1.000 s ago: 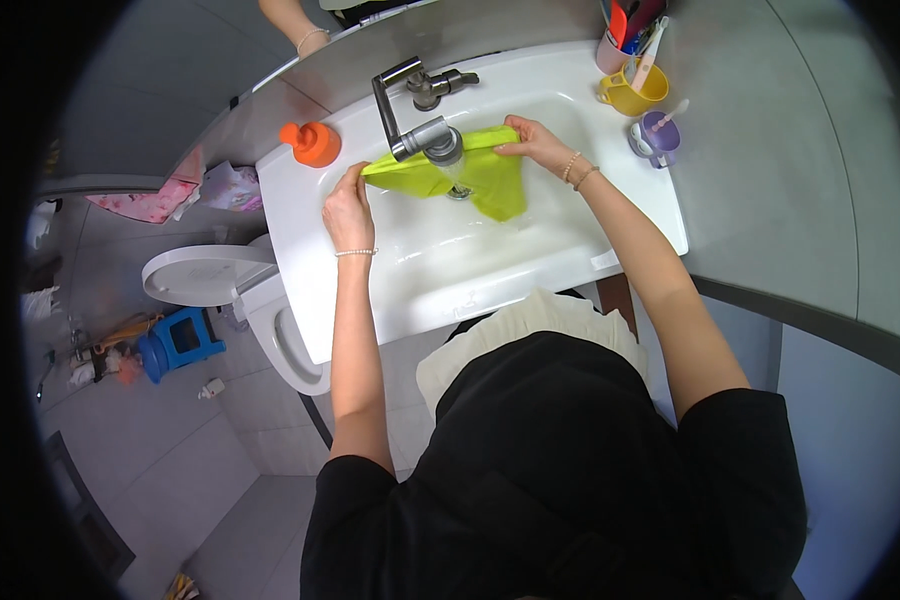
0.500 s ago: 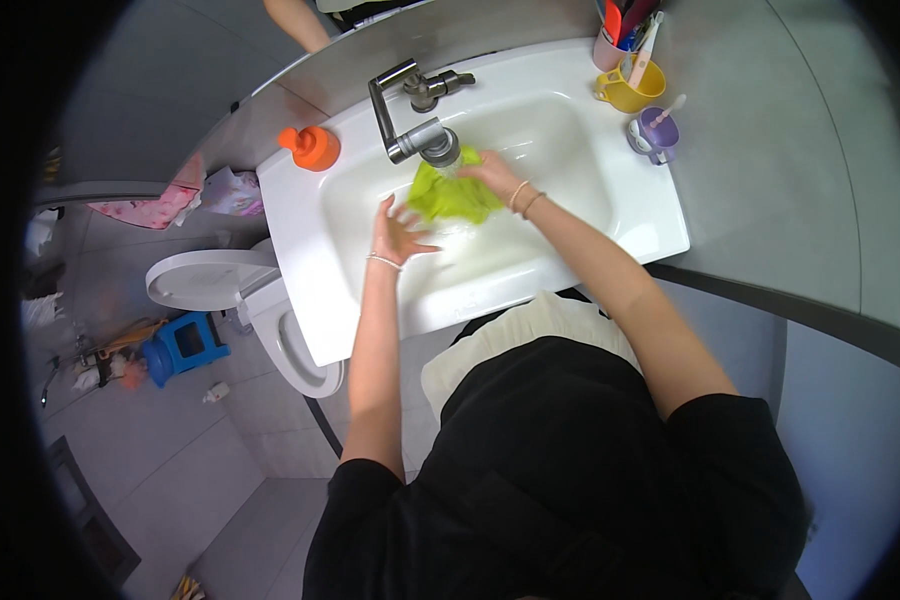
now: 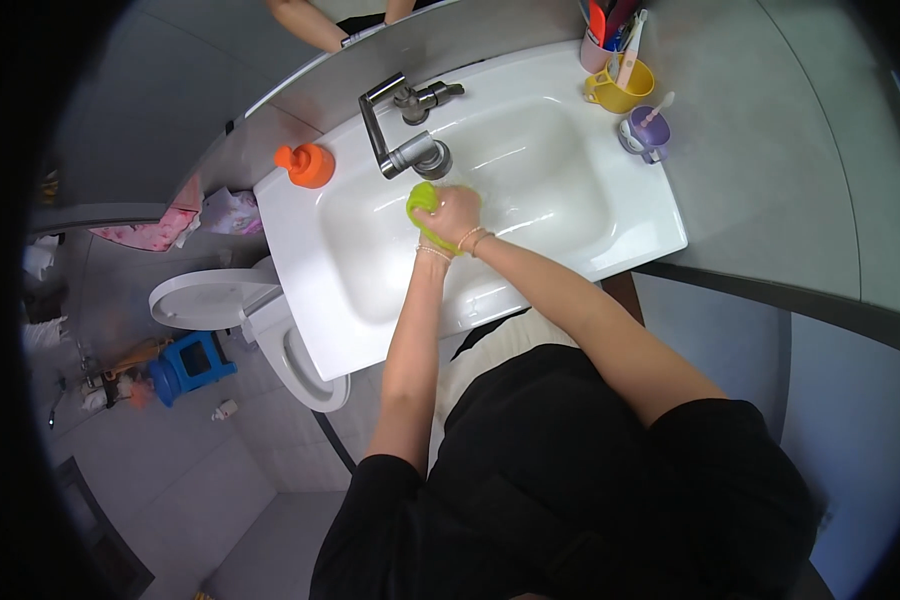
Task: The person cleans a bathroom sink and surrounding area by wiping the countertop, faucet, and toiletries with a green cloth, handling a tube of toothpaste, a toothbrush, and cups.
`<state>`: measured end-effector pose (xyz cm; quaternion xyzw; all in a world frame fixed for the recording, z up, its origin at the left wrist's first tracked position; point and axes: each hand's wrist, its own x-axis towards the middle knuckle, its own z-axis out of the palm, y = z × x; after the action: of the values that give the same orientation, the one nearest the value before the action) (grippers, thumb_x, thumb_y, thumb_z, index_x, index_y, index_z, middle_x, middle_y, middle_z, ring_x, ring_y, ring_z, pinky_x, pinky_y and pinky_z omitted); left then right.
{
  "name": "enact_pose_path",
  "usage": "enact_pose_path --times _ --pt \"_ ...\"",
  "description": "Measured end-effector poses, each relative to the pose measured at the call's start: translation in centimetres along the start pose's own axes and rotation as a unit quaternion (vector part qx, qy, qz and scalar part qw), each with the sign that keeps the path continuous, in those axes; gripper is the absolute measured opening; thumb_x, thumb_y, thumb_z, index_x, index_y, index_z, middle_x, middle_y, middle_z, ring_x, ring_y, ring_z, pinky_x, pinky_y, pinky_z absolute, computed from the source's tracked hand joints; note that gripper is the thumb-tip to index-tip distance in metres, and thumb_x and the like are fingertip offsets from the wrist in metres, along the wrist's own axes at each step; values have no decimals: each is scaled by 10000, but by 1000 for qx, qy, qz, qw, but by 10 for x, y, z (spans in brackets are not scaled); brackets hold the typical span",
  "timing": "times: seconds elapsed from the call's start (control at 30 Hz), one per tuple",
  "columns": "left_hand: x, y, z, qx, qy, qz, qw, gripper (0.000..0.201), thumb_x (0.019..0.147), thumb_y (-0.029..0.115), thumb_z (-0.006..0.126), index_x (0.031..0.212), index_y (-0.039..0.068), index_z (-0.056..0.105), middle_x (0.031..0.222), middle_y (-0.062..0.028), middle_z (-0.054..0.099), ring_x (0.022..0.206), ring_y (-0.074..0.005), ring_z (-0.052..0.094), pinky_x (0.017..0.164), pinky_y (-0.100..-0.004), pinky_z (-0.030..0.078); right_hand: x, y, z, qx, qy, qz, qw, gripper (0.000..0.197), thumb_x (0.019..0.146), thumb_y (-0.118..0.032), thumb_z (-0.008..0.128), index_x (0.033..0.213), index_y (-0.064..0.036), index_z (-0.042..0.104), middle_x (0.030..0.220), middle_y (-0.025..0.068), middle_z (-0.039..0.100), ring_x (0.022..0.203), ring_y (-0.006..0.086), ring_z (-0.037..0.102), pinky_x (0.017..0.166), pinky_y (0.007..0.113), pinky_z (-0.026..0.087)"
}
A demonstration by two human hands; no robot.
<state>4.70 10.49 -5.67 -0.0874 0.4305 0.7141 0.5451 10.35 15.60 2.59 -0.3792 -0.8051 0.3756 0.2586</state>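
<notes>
A lime-green cloth (image 3: 422,200) is bunched up between my two hands over the white sink basin (image 3: 560,190), just below the faucet head (image 3: 432,160). My right hand (image 3: 457,212) is closed over the bundle from above. Under it, my left hand (image 3: 434,240) is pressed against the cloth, its fingers mostly covered by the right hand and the fabric. Both wrists wear thin bands and come close together, almost crossing.
An orange pump bottle (image 3: 306,165) stands on the rim at left. At the right corner are a yellow mug (image 3: 622,92), a purple cup (image 3: 646,132) and a pink holder (image 3: 596,56). The toilet (image 3: 290,335) and a blue stool (image 3: 192,358) are left of the sink.
The cloth hung spread under the faucet from my right hand, with my left hand open beside it. Now both hands have come together nearer me, squeezing it into a bundle.
</notes>
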Motion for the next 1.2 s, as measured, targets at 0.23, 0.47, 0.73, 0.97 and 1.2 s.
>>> enact_pose_path --times 0.23,0.47,0.73,0.97,1.2 --pt "-11 3 51 193 36 67 978 291 864 222 406 1021 -2 505 922 -65 568 797 -146 572 707 -276 472 42 101 -2 197 26 281 939 329 700 -315 564 656 7 611 646 138 601 625 279 596 612 339 481" --pt "-52 58 38 11 -48 -132 990 860 660 782 336 1106 60 475 1112 -145 509 1046 -309 482 938 -474 328 23 36 -23 529 -122 254 801 258 737 -239 545 797 5 603 804 92 613 776 204 586 679 321 472" --pt "4 27 2 -49 -158 -136 977 663 756 637 371 1094 78 481 1070 -96 535 999 -272 510 903 -423 374 -12 -12 2 139 14 -24 990 262 542 -249 647 714 -56 609 751 127 594 657 312 564 605 365 466" --pt "-3 8 8 -33 -84 -26 996 454 851 468 424 1047 68 509 1020 -73 559 958 -217 536 867 -359 421 15 3 -2 -17 -36 143 989 302 603 -319 626 667 -24 622 711 186 603 697 337 588 641 398 466" --pt "-1 10 27 287 -29 49 956 313 873 300 420 1117 111 469 1079 -37 534 1004 -175 507 872 -355 410 45 115 -6 130 -34 338 931 366 720 -290 493 813 42 617 809 229 604 782 330 595 660 385 466"
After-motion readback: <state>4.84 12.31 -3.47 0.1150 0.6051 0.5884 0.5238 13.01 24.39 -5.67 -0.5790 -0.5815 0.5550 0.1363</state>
